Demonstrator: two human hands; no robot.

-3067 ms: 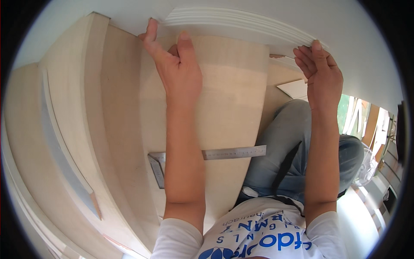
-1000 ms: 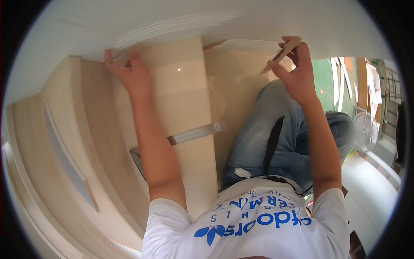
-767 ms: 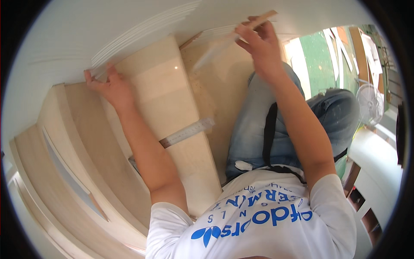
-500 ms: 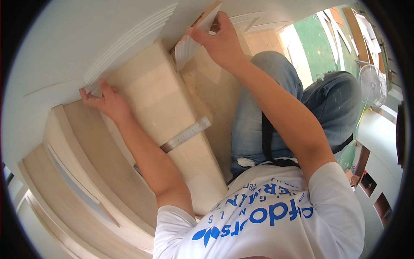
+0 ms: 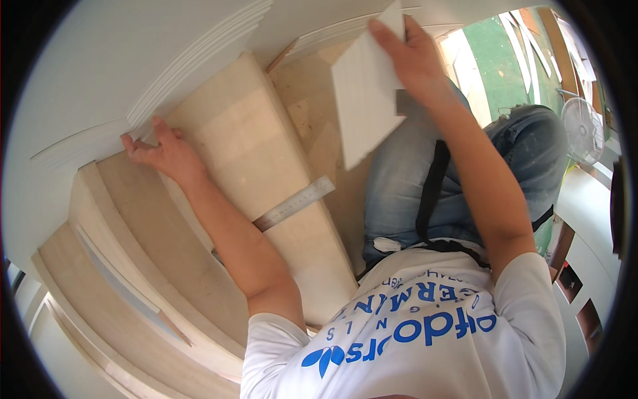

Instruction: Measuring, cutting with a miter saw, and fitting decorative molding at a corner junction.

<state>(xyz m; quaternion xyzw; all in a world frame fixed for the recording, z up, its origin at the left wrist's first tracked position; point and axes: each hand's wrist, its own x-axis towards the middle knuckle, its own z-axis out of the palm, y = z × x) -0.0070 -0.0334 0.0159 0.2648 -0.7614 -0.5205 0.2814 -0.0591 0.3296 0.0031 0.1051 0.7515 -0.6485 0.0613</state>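
My right hand grips a white ribbed board by its upper edge and holds it tilted over the stair, close to my knee. The board has an angled lower end and looks slightly blurred. My left hand is at the wall, its fingers apart and touching the lower end of a white ribbed skirting strip. Under my left forearm, a metal ruler lies across the pale wooden step; part of it is hidden by the arm.
Further wooden steps descend at the left, with a long thin strip lying on one. The white wall runs along the far side. A fan stands at the right, near a green floor with white strips.
My right hand has drawn the white ribbed board away from the wall, to the right and toward me. My left hand stays at the skirting strip.
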